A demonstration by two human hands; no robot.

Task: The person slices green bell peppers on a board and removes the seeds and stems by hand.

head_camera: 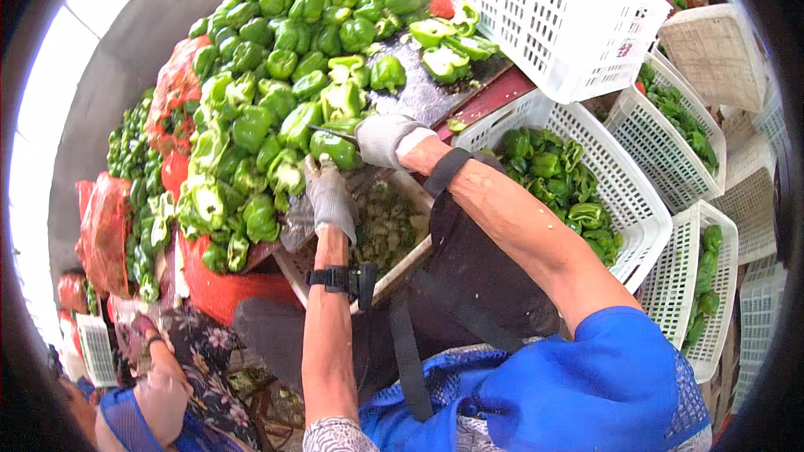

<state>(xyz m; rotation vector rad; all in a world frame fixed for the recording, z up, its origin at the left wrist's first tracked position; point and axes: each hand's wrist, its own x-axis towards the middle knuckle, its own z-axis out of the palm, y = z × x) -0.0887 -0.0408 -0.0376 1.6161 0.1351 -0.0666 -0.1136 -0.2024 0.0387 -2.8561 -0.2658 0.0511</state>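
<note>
A large pile of green bell peppers (308, 6) covers the work surface in front of me, some whole and some cut open. My right hand (384, 140), in a pale knitted glove, grips a knife (333, 133) whose dark blade points left above a green bell pepper (334, 149). My left hand (330, 193), gloved too, is at the near side of that pepper with its fingertips against it; how firmly it holds is hard to tell. Below the hands sits a container of pepper scraps (386, 220).
To the right stands a white plastic crate (628, 213) of peppers, beside more crates (666, 289). An upright white crate (540, 19) rests at the surface's far right. Red mesh sacks (107, 232) lie left. A co-worker's arm (164, 358) shows at lower left.
</note>
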